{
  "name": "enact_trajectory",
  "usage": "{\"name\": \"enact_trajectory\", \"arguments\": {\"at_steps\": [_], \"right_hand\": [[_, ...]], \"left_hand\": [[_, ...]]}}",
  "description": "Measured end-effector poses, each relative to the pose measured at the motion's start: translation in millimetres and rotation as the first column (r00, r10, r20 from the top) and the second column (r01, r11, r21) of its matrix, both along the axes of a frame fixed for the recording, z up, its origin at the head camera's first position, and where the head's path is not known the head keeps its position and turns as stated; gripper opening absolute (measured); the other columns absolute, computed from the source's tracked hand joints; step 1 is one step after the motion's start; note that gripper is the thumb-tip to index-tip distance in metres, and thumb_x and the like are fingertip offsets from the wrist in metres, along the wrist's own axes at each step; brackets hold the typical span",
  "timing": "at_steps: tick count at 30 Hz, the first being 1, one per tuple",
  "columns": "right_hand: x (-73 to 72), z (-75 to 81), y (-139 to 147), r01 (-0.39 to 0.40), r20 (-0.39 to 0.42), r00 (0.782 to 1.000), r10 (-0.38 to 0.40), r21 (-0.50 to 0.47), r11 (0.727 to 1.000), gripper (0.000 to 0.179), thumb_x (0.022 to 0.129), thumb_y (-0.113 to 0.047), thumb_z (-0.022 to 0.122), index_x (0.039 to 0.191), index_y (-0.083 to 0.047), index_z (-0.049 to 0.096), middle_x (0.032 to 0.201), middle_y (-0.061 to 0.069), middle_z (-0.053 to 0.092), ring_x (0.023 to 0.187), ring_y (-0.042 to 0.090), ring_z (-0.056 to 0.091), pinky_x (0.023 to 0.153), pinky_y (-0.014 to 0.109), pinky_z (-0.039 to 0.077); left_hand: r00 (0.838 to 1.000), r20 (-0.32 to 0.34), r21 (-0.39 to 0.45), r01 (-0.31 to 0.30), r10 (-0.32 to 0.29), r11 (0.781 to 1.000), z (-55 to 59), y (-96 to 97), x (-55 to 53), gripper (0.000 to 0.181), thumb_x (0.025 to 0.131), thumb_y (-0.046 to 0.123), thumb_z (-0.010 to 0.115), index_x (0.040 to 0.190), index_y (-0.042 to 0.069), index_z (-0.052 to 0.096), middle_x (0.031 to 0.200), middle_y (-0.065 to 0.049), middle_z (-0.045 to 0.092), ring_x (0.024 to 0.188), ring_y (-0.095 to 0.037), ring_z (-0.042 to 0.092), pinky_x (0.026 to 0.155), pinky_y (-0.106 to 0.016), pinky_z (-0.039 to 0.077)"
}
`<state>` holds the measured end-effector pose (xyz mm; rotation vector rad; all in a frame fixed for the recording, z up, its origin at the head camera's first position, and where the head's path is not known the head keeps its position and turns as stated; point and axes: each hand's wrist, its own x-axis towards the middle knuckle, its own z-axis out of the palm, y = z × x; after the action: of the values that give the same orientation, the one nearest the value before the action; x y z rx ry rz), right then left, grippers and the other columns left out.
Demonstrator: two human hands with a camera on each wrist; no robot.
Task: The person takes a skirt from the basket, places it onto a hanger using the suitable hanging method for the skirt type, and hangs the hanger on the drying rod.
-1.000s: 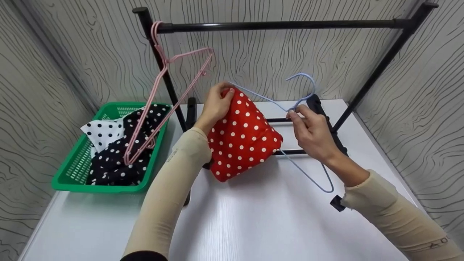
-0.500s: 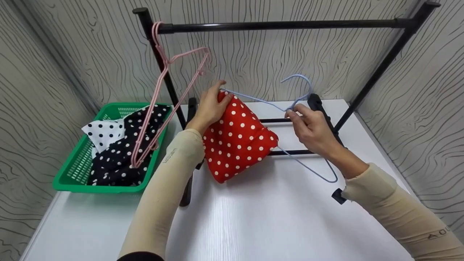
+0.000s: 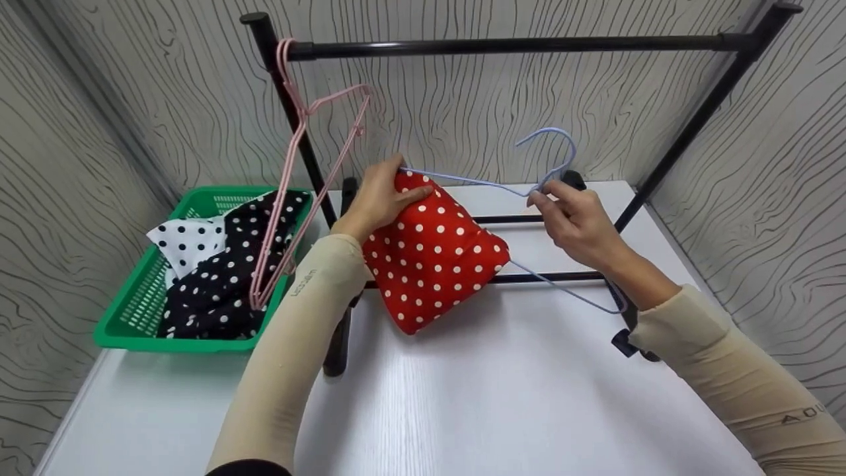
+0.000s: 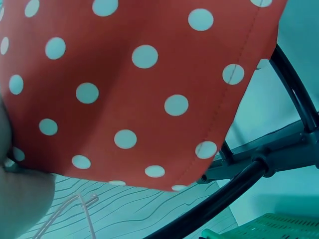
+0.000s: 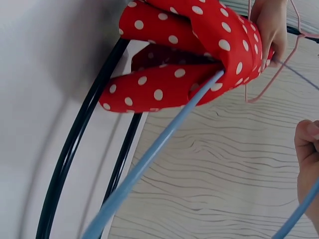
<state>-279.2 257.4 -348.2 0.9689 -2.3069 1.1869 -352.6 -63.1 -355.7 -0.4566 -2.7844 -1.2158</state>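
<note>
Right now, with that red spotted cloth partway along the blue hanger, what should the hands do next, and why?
Probably the left hand should ease the red cloth slightly along the lower bar of the blue hanger: the cloth sits toward one end, the bar's other end is bare, and the right hand pinches the hanger's neck, likely steadying it.

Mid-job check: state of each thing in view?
Red dotted cloth: folded, part of the blue hanger inside it
Blue hanger: held off the rack, hook free
Left hand: gripping the red dotted cloth
Right hand: pinching the blue hanger below its hook
Pink hangers: hung at the rack's left end, bare
Rack: upright
Green basket: holding black and white dotted fabric
</note>
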Motion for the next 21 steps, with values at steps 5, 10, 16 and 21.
{"name": "enact_trajectory", "arguments": {"at_steps": [5, 10, 16, 21], "right_hand": [[-5.6, 1.5, 9, 0.002, 0.027, 1.000, -0.002, 0.002, 1.000, 0.017, 0.106, -0.003, 0.049, 0.103, -0.003, 0.066, 0.054, -0.003, 0.044, 0.044, 0.007, 0.042, 0.041, 0.019, 0.035], [-13.3, 0.3, 14, 0.006, -0.063, 0.998, -0.004, 0.024, 1.000, 0.017, 0.104, 0.004, 0.050, 0.098, -0.001, 0.065, 0.054, -0.002, 0.045, 0.046, 0.004, 0.041, 0.042, 0.018, 0.033], [-23.0, 3.1, 17, 0.055, -0.172, 0.984, -0.045, 0.056, 0.997, 0.017, 0.100, 0.007, 0.055, 0.093, -0.003, 0.066, 0.059, -0.006, 0.043, 0.050, 0.002, 0.037, 0.044, 0.017, 0.029], [-34.1, 9.2, 18, 0.073, -0.207, 0.977, -0.055, 0.079, 0.994, 0.015, 0.102, 0.004, 0.053, 0.093, 0.000, 0.065, 0.058, -0.006, 0.042, 0.048, 0.002, 0.035, 0.043, 0.017, 0.028]], "left_hand": [[0.999, 0.008, -0.021, 0.032, -0.032, 0.999, 2.8, -3.7, 0.9, 0.058, 0.094, 0.041, 0.074, 0.141, 0.021, 0.047, 0.134, -0.009, 0.055, 0.123, -0.026, 0.056, 0.100, -0.045, 0.053], [0.995, 0.046, -0.112, 0.092, -0.087, 0.989, 4.3, -6.8, 5.1, 0.065, 0.092, 0.045, 0.075, 0.148, 0.023, 0.050, 0.144, -0.009, 0.049, 0.135, -0.028, 0.043, 0.107, -0.049, 0.047], [0.990, 0.008, -0.169, 0.142, -0.143, 0.975, 7.2, -8.3, 5.9, 0.053, 0.088, 0.046, 0.079, 0.125, 0.011, 0.067, 0.119, -0.006, 0.063, 0.112, -0.021, 0.057, 0.097, -0.039, 0.053], [0.979, -0.036, -0.201, 0.191, -0.202, 0.961, 13.4, -8.9, 4.0, 0.046, 0.086, 0.046, 0.082, 0.108, 0.008, 0.071, 0.102, -0.004, 0.066, 0.094, -0.018, 0.059, 0.084, -0.033, 0.056]]}}
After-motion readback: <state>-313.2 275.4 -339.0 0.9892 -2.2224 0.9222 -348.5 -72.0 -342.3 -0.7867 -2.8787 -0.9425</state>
